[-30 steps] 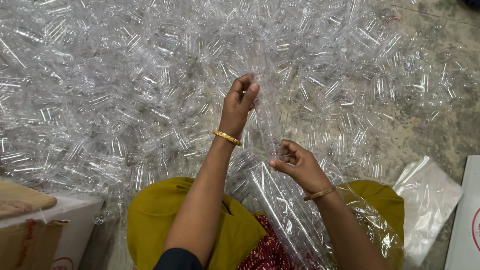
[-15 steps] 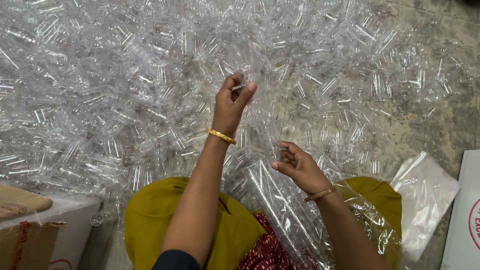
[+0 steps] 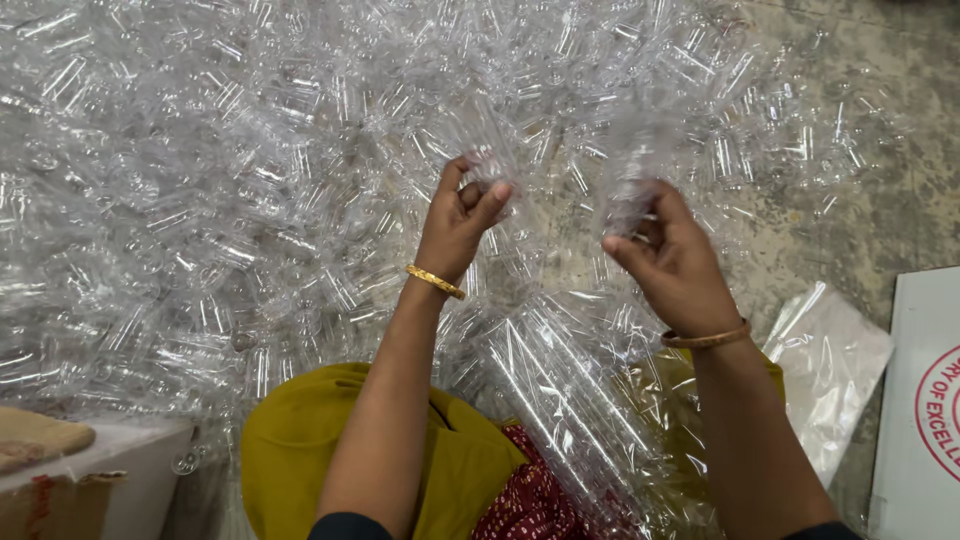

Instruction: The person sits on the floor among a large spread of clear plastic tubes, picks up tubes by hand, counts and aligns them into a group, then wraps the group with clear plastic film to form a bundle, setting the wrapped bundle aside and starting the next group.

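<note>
A huge heap of clear plastic tubes (image 3: 250, 200) covers the floor from nine to one o'clock, barely dented. The clear bag (image 3: 570, 400) in the lap holds several rows. Left hand (image 3: 460, 225) and right hand (image 3: 675, 260) each pinch a tube, lifted.

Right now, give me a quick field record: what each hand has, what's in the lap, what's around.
left hand: raised, fingers pinched on a clear plastic tube
right hand: raised, fingers closed on a blurred clear tube
lap: clear bag of tubes lying between the forearms
floor ahead: wide heap of clear tubes
right side: empty clear bag, white board
lower left: cardboard box
</note>
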Available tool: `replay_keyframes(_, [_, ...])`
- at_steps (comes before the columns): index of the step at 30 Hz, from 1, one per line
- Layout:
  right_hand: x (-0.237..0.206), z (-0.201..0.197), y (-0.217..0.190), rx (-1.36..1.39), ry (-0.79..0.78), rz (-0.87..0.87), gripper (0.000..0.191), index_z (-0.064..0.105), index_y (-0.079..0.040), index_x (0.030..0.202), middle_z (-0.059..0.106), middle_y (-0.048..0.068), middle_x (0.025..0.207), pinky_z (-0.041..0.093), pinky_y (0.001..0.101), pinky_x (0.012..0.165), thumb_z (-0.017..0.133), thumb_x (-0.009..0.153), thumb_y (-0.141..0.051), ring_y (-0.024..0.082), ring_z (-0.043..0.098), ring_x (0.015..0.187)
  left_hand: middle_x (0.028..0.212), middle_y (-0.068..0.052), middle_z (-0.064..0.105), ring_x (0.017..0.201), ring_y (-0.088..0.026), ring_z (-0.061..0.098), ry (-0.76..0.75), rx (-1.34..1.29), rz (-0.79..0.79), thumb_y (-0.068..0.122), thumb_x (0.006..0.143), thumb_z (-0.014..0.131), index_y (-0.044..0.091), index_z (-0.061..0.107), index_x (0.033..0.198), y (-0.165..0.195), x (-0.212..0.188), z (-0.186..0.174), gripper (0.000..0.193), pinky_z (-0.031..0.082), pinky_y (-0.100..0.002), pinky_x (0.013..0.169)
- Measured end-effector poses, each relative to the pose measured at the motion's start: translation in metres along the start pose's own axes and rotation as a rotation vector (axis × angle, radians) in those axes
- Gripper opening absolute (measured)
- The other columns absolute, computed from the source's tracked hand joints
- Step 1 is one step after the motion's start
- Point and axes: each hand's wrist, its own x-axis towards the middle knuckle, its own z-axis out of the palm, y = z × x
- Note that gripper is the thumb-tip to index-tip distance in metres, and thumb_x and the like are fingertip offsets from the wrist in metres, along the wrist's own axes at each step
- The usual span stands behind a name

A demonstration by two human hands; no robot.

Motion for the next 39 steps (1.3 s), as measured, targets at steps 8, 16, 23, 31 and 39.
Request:
replay_keyframes(8, [-0.033, 0.033, 0.037, -0.563, -0.092, 0.168, 0.063, 0.052, -0.017, 0.144, 0.061, 0.01, 0.132, 0.054, 0.0377, 0.102, 0.075, 0.085, -0.013, 0.025, 0.064, 0.118, 0.119, -0.015, 0.073, 0.095, -0.021, 0.069, 0.138, 0.048, 0.022, 0.036, 0.099, 0.068, 0.01, 0.027, 0.143, 0.01, 0.0, -0.006, 0.066, 0.061, -0.035, 0.08])
replay_keyframes(16, [-0.034, 0.054, 0.04, -0.569, -0.091, 0.124, 0.065, 0.051, -0.02, 0.143, 0.063, 0.012, 0.124, 0.056, 0.0394, 0.097, 0.077, 0.083, -0.017, 0.025, 0.068, 0.11, 0.127, -0.017, 0.056, 0.108, -0.024, 0.072, 0.06, 0.031, 0.119, 0.024, 0.097, 0.071, 0.013, 0.018, 0.149, 0.0, -0.005, 0.01, 0.076, 0.064, -0.037, 0.088])
replay_keyframes(23, [-0.031, 0.057, 0.065, -0.308, -0.096, 0.117, 0.063, 0.05, -0.017, 0.141, 0.066, 0.01, 0.125, 0.054, 0.0383, 0.102, 0.077, 0.085, -0.018, 0.023, 0.066, 0.117, 0.129, -0.018, 0.068, 0.118, -0.024, 0.068, 0.054, -0.026, 0.21, 0.019, 0.099, 0.073, 0.01, 0.028, 0.146, 0.006, -0.001, 0.007, 0.065, 0.06, -0.037, 0.101])
replay_keyframes(31, [-0.023, 0.015, 0.016, 0.056, 0.047, -0.06, 0.053, 0.049, -0.007, 0.139, 0.061, 0.01, 0.12, 0.056, 0.0328, 0.102, 0.074, 0.093, -0.014, 0.022, 0.062, 0.115, 0.13, -0.023, 0.064, 0.114, -0.028, 0.068, -0.016, 0.401, 0.102, 0.023, 0.09, 0.079, 0.015, 0.037, 0.151, 0.015, -0.004, -0.012, 0.075, 0.062, -0.038, 0.095])
replay_keyframes(39, [0.01, 0.024, -0.038, 0.245, -0.02, -0.38, 0.053, 0.042, -0.005, 0.147, 0.059, 0.008, 0.136, 0.048, 0.0367, 0.118, 0.069, 0.102, -0.009, 0.021, 0.058, 0.133, 0.14, -0.02, 0.061, 0.124, -0.03, 0.066, -0.321, 0.623, -0.035, 0.026, 0.086, 0.083, 0.014, 0.044, 0.15, -0.002, -0.021, 0.015, 0.076, 0.058, -0.04, 0.1])
